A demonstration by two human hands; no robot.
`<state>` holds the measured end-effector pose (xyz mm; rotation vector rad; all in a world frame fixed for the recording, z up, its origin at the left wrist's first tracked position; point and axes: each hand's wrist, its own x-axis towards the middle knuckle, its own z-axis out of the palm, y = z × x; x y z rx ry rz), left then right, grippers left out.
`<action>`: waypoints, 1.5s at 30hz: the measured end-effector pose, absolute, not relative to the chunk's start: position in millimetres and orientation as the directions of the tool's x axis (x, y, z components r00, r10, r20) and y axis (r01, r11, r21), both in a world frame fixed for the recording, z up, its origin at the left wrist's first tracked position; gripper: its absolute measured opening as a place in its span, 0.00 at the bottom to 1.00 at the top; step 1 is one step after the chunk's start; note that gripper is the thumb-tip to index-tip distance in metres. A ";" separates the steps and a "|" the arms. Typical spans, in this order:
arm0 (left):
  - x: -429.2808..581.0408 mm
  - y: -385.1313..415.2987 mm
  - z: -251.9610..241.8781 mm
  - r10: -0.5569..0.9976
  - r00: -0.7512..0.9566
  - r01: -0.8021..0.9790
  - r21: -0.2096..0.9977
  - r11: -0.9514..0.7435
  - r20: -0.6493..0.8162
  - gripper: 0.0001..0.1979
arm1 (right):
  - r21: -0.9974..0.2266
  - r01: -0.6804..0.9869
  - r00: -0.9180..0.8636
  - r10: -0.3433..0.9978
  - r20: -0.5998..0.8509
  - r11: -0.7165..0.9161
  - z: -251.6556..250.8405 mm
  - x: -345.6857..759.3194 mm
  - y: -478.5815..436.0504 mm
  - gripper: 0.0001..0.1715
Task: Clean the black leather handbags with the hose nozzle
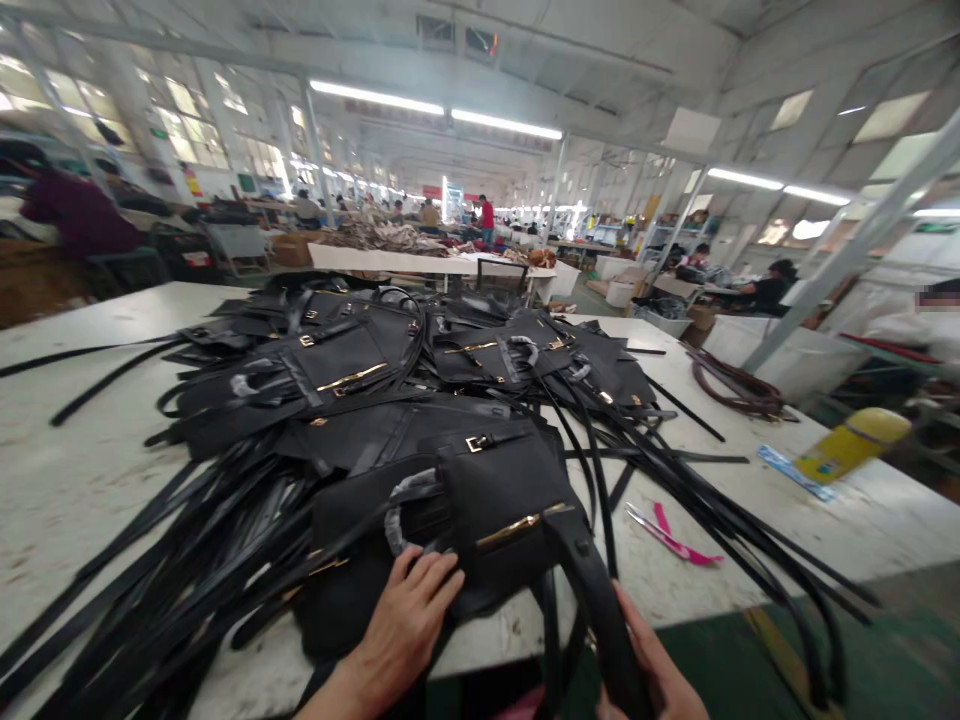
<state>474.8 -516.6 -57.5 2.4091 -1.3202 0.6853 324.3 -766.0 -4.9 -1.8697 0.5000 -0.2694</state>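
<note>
Handling of the nearest black bag point(480, 500) at the worktop point(75, 470) edge: left hand point(405, 620) rests flat on it, grip apart, right hand point(652, 670) grip clamped on its strap point(592, 590), which likely needs pulling straight next.

Two bare forearms, left grip point(409, 625), right grip point(652, 670), sleeveless.

bags point(495, 490) – matt grained leather | clasps point(517, 527) – shiny gold metal

White worktable point(90, 480): heap of black bags point(420, 420), loose black straps point(150, 580), pink scissors point(671, 535), yellow bottle point(851, 445).
</note>
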 end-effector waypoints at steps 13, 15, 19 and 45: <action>482.8 -509.5 -61.3 -0.543 0.667 -0.696 0.168 -0.698 0.510 0.23 | -0.933 -0.255 0.957 0.073 -0.281 -0.254 36.7 340.2 -729.3 0.49; 484.0 -508.9 -62.9 -0.546 0.665 -0.699 0.166 -0.696 0.509 0.23 | -0.942 -0.212 0.973 0.030 -0.227 -0.260 29.3 347.7 -718.1 0.49; 484.7 -509.3 -62.6 -0.532 0.659 -0.705 0.190 -0.683 0.531 0.24 | -0.945 -0.176 0.984 -0.023 -0.176 -0.274 27.4 373.0 -705.8 0.50; 480.8 -509.8 -59.2 -0.482 0.712 -0.672 0.295 -0.679 0.511 0.26 | -0.939 -0.190 0.971 0.087 -0.223 -0.288 42.8 430.6 -707.2 0.53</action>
